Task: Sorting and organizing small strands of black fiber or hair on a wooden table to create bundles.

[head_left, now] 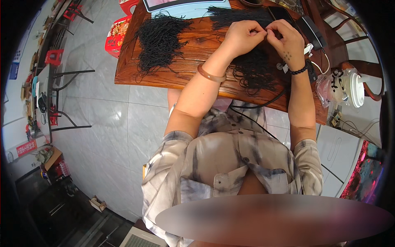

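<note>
Head view, looking down at a dark wooden table (195, 57). Left hand (242, 39) over the table's right half, reached in from below, with a brown bangle (212, 74) around the wrist. Grip drawn to a pinch, thumb against the index finger. Right hand (290, 43) just beside, fingertips almost meeting the other pinch, with a black bracelet (299, 71) around the wrist. Grip likewise pinched closed at the tips. Cannot tell what either pinch has hold of; too fine to make out.

Black cords all about on the table: a large tangled left pile (160, 45) well apart from both hands, a longer, straighter bundle (222, 16) near the far edge and partly behind the left hand, and a looser near pile (255, 74) below the hands. At the far edge, a pale blue-framed device (187, 11). Right of the right hand, a black box (311, 33) and a white-lidded cup (357, 88).
</note>
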Tool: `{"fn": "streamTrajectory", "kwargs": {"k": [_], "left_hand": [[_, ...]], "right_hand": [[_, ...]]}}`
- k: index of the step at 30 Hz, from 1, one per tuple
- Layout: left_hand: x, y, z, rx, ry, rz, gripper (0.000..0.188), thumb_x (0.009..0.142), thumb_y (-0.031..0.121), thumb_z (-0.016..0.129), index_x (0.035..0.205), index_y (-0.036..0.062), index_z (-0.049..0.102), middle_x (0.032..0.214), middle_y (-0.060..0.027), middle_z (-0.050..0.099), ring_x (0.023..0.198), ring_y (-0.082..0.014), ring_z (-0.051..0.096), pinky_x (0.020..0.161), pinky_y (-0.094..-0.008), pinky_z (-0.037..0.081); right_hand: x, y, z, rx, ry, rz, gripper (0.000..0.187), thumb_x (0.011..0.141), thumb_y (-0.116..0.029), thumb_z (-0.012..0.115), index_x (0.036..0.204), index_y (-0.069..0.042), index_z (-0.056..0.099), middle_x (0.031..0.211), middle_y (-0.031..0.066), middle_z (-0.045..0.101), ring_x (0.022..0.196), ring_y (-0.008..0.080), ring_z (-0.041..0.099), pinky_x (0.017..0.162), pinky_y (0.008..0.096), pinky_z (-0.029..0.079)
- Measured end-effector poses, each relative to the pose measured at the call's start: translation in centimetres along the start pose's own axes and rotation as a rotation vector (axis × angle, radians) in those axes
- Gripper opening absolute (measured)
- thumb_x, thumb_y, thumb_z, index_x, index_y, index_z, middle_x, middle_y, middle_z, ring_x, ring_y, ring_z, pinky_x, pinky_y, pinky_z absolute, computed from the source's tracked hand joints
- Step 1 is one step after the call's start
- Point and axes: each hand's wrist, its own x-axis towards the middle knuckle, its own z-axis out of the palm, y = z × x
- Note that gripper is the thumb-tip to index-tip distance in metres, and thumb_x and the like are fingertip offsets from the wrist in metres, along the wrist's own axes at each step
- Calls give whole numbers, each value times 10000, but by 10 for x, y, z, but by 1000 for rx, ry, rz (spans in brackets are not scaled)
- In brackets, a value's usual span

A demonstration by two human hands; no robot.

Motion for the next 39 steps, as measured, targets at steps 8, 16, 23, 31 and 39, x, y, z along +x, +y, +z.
{"fn": "streamTrajectory", "kwargs": {"k": [8, 16, 23, 31, 39], "left_hand": [[-1, -5, -8, -9, 90, 98, 124, 777, 133, 667, 821, 18, 656, 686, 9, 607, 606, -33, 481, 563, -189, 413], [2, -12, -27, 294, -282, 301, 108, 732, 146, 677, 791, 56, 686, 703, -67, 614, 733, -194, 574, 646, -288, 455], [0, -5, -13, 281, -172, 256, 168, 763, 196, 662, 848, 55, 693, 749, -83, 634, 728, -204, 592, 658, -297, 462], [1, 0, 3, -371, -254, -172, 253, 902, 210, 514, 1015, 22, 639, 922, -60, 661, 835, -118, 610, 669, -230, 469], [5, -10, 5, -743, -64, -307, 302, 931, 180, 436, 1111, -37, 544, 1013, -128, 625, 909, -165, 596, 723, -254, 462]], "right_hand": [[-5, 34, 10, 657, -99, 366, 131, 873, -107, 567, 951, -12, 612, 847, 3, 614, 734, 67, 573, 635, 191, 451], [-17, 79, -18, -62, -145, 335, 151, 787, -186, 591, 903, -106, 644, 824, 91, 619, 750, 259, 604, 663, 338, 471], [-23, 72, 4, -410, -288, 177, 119, 724, -176, 650, 838, -145, 663, 898, 74, 569, 798, 260, 599, 675, 394, 486], [-17, 54, -4, -406, -261, 240, 84, 762, -165, 602, 808, -109, 644, 825, 84, 592, 740, 286, 602, 630, 374, 482], [-11, -7, 5, -125, -213, 114, 120, 787, -215, 603, 861, -125, 632, 800, 54, 624, 731, 264, 603, 614, 345, 474]]}}
